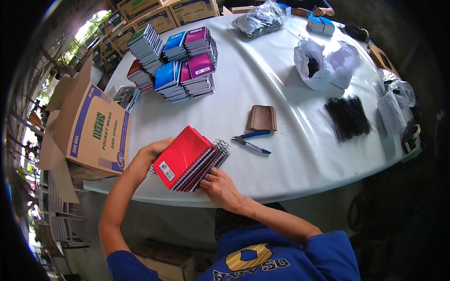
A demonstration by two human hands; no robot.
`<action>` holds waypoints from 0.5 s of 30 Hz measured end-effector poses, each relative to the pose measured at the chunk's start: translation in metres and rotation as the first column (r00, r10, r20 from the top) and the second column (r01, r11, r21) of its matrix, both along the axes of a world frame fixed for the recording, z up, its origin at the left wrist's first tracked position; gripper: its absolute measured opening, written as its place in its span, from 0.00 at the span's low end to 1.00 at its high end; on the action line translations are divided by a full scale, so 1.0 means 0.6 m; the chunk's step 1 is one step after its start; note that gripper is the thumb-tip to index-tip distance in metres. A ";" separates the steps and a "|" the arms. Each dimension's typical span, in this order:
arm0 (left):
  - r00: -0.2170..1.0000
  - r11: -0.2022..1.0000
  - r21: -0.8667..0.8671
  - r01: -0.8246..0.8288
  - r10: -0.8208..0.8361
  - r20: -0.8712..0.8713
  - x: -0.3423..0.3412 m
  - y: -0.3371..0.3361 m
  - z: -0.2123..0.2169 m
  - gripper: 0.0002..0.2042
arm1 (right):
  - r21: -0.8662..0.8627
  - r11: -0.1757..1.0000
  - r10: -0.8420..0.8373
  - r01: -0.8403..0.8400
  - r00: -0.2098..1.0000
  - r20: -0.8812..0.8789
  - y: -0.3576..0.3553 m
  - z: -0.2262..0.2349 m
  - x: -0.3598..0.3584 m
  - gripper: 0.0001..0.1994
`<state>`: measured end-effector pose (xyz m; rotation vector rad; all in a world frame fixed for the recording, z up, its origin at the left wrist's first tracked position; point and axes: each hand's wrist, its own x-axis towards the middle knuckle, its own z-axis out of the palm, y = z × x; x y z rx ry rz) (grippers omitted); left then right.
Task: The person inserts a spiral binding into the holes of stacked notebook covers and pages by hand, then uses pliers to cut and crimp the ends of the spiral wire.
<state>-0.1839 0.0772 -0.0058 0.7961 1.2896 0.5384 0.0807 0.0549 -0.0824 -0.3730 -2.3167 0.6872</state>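
A stack of red spiral notebooks [183, 155] is between my hands near the table's front edge, its top cover facing up and black coils along its sides. My left hand [158, 147] grips the far left side, its fingers partly hidden behind the stack. Curled against the near right side, my right hand [220, 188] holds the lower notebooks by their coiled edge. To the right of the stack lie blue-handled cutting pliers [252, 144] and a curved brown block [262, 118].
Piles of blue notebooks [168, 77], purple notebooks [201, 64] and green ones stand at the back left. An open carton [97, 129] is at the left edge. Black plastic coils [348, 117] and a white bag [310, 65] are on the right. Another person's hand [319, 11] shows at the far side.
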 end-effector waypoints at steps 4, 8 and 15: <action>0.990 0.991 0.013 -0.134 0.134 -0.050 -0.018 -0.025 0.012 0.23 | -0.164 0.978 0.153 -0.125 0.973 0.170 0.027 0.039 0.026 0.03; 0.888 0.849 0.417 -0.326 0.426 -0.174 -0.069 -0.088 0.038 0.29 | -0.699 0.693 0.233 -0.179 0.972 -0.018 0.164 0.113 0.084 0.13; -0.103 -0.288 0.488 -0.824 0.923 0.370 0.112 -0.288 -0.112 0.31 | -0.707 0.697 0.239 0.118 0.891 0.385 0.267 0.126 0.026 0.52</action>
